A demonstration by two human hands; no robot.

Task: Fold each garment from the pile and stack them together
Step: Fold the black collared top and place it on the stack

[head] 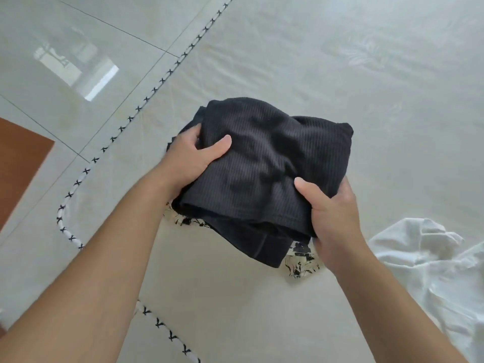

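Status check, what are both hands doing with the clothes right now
Left hand and right hand both grip the folded black garment. Patterned garment beneath. White garment unfolded at right. Nothing in the way.

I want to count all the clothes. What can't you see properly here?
Head view:
- Patterned garment: mostly hidden under the black ribbed garment.
- Fingers of left hand and right hand: tucked under the black fabric.
- White garment: cut off by the right edge.
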